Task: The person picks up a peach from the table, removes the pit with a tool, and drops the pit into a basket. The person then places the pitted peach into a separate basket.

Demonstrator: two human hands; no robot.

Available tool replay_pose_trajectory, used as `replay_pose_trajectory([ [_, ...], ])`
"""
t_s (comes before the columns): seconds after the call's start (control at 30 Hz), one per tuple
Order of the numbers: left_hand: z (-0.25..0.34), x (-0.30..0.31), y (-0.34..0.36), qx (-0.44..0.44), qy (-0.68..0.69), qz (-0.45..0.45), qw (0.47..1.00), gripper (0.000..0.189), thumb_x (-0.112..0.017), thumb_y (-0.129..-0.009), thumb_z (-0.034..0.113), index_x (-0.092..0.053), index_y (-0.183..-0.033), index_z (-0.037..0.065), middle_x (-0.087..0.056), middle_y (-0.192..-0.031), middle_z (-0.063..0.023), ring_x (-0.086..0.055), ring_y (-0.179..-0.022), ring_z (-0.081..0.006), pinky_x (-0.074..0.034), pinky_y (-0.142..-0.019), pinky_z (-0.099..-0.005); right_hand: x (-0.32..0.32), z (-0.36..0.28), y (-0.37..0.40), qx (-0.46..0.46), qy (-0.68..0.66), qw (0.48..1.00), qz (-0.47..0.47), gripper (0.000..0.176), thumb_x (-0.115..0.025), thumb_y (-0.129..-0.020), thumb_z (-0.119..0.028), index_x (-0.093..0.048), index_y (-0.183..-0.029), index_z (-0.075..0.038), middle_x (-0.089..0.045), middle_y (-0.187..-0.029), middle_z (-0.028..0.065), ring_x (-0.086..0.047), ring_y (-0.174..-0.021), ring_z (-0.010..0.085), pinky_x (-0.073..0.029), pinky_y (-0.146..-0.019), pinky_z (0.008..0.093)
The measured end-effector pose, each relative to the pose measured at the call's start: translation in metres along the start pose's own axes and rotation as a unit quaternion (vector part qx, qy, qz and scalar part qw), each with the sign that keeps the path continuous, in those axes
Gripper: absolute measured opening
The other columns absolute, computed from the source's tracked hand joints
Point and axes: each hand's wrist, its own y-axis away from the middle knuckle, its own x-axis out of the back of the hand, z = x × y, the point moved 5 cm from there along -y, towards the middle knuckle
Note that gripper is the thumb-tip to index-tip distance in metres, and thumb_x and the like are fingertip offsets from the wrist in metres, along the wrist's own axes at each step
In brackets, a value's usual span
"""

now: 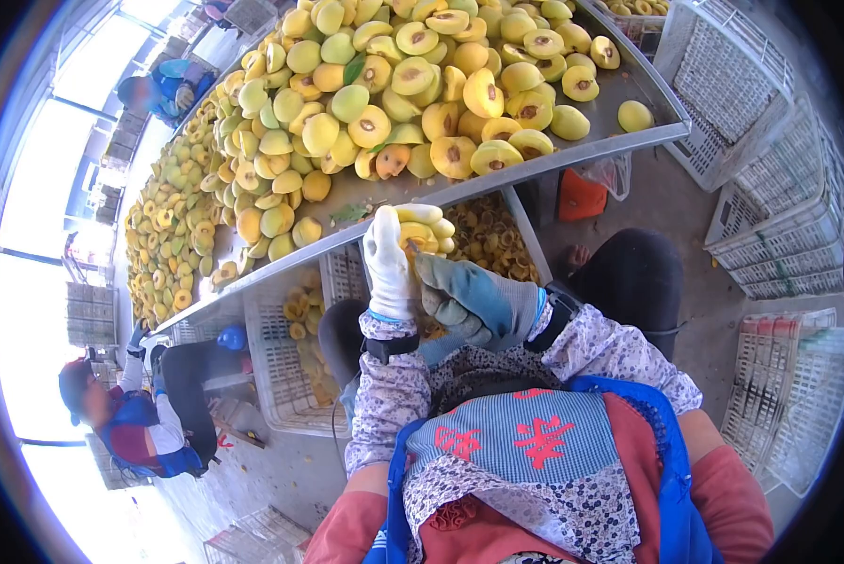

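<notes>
My left hand [390,261], in a white glove, is closed around a yellow peach half [416,242] with its cut side facing my right hand. My right hand [478,299], in a grey-blue glove, is curled shut close against that peach half. Whatever it grips is hidden by the fingers. Both hands are just in front of the metal table's raised rim [544,173]. On the table lies a big heap of yellow peaches [347,103], many of them cut in half, some with brown centres showing.
Below the table, a crate [527,230] holds peach pieces; another white crate [276,376] stands to its left. Stacked plastic crates [784,216] line the right side. An orange-red object [582,195] sits under the table edge. Co-workers [144,414] sit along the left.
</notes>
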Motion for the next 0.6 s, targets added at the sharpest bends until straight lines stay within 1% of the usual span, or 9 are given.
replay_pose_trajectory([
  [0.13, 0.001, -0.004, -0.002, -0.037, 0.026, -0.017, 0.999, 0.059, -0.034, -0.102, 0.049, -0.063, -0.103, -0.002, -0.069, -0.085, -0.0169, -0.066, -0.067, -0.0239, -0.055, -0.063, -0.0334, -0.007, 0.006, 0.000, -0.136, -0.251, 0.952, -0.108, 0.046, -0.042, -0.103, -0.052, -0.057, -0.082, -0.014, -0.041, -0.056, -0.0075, -0.034, -0.038, 0.0027, -0.026, -0.032, 0.0164],
  [0.27, 0.014, -0.006, 0.005, -0.037, -0.001, 0.032, 0.999, 0.052, -0.034, -0.101, 0.046, -0.061, -0.106, 0.002, -0.068, -0.086, -0.0152, -0.066, -0.068, -0.0247, -0.055, -0.061, -0.0340, -0.007, 0.007, -0.002, -0.138, -0.225, 0.956, -0.125, 0.048, -0.043, -0.101, -0.055, -0.057, -0.082, -0.014, -0.039, -0.054, -0.0073, -0.032, -0.036, 0.0025, -0.024, -0.030, 0.0183],
  [0.33, 0.016, 0.005, 0.006, 0.012, 0.055, 0.100, 0.993, 0.051, -0.036, -0.101, 0.046, -0.061, -0.108, 0.002, -0.068, -0.086, -0.0142, -0.065, -0.066, -0.0236, -0.055, -0.057, -0.0329, -0.015, 0.001, 0.011, -0.135, -0.142, 0.980, -0.037, 0.040, -0.051, -0.101, -0.044, -0.064, -0.094, -0.007, -0.054, -0.074, -0.0032, -0.053, -0.065, 0.0067, -0.044, -0.059, 0.0163],
  [0.37, 0.017, 0.015, 0.004, 0.034, 0.097, 0.129, 0.986, 0.051, -0.038, -0.100, 0.047, -0.060, -0.110, 0.002, -0.067, -0.085, -0.0136, -0.064, -0.064, -0.0221, -0.054, -0.054, -0.0315, -0.016, 0.004, 0.013, -0.136, -0.140, 0.980, -0.040, 0.040, -0.051, -0.101, -0.044, -0.064, -0.094, -0.007, -0.054, -0.074, -0.0032, -0.053, -0.065, 0.0067, -0.044, -0.059, 0.0163],
  [0.43, 0.029, 0.041, 0.007, -0.004, 0.125, 0.131, 0.983, 0.054, -0.038, -0.101, 0.048, -0.062, -0.110, 0.001, -0.068, -0.088, -0.0146, -0.065, -0.065, -0.0234, -0.054, -0.055, -0.0325, -0.005, 0.002, 0.012, -0.058, 0.122, 0.991, 0.012, 0.042, -0.049, -0.103, -0.040, -0.065, -0.107, -0.001, -0.063, -0.087, 0.0051, -0.060, -0.082, 0.0130, -0.049, -0.072, 0.0248],
  [0.47, 0.041, 0.065, 0.010, -0.029, 0.078, 0.156, 0.984, 0.054, -0.038, -0.101, 0.048, -0.062, -0.110, 0.000, -0.068, -0.088, -0.0148, -0.065, -0.065, -0.0233, -0.054, -0.055, -0.0335, 0.026, 0.014, -0.005, -0.098, 0.406, 0.906, 0.066, 0.044, -0.047, -0.103, -0.039, -0.062, -0.118, 0.000, -0.067, -0.110, 0.0117, -0.062, -0.097, 0.0185, -0.051, -0.077, 0.0318],
  [0.53, 0.075, 0.126, 0.021, -0.116, -0.188, 0.210, 0.952, 0.057, -0.051, -0.098, 0.052, -0.062, -0.112, -0.002, -0.072, -0.097, -0.0148, -0.069, -0.075, -0.0229, -0.057, -0.062, -0.0333, 0.032, 0.006, -0.003, -0.050, 0.434, 0.894, 0.103, 0.048, -0.048, -0.099, -0.049, -0.063, -0.115, -0.005, -0.064, -0.089, 0.0084, -0.060, -0.075, 0.0163, -0.049, -0.064, 0.0303],
  [0.57, 0.084, 0.169, 0.017, -0.229, -0.419, 0.224, 0.850, 0.058, -0.056, -0.097, 0.049, -0.059, -0.124, -0.002, -0.073, -0.101, -0.0149, -0.069, -0.078, -0.0240, -0.058, -0.078, -0.0347, 0.032, 0.004, 0.002, -0.005, 0.456, 0.879, 0.141, 0.052, -0.049, -0.095, -0.058, -0.065, -0.111, -0.011, -0.062, -0.068, 0.0050, -0.057, -0.054, 0.0141, -0.048, -0.051, 0.0287],
  [0.6, 0.087, 0.170, 0.014, -0.232, -0.419, 0.226, 0.848, 0.058, -0.056, -0.097, 0.049, -0.059, -0.124, -0.002, -0.073, -0.101, -0.0149, -0.069, -0.078, -0.0240, -0.058, -0.078, -0.0347, 0.032, 0.000, -0.001, -0.002, 0.458, 0.878, 0.139, 0.052, -0.049, -0.095, -0.058, -0.065, -0.111, -0.011, -0.062, -0.068, 0.0050, -0.057, -0.054, 0.0141, -0.048, -0.051, 0.0287],
])
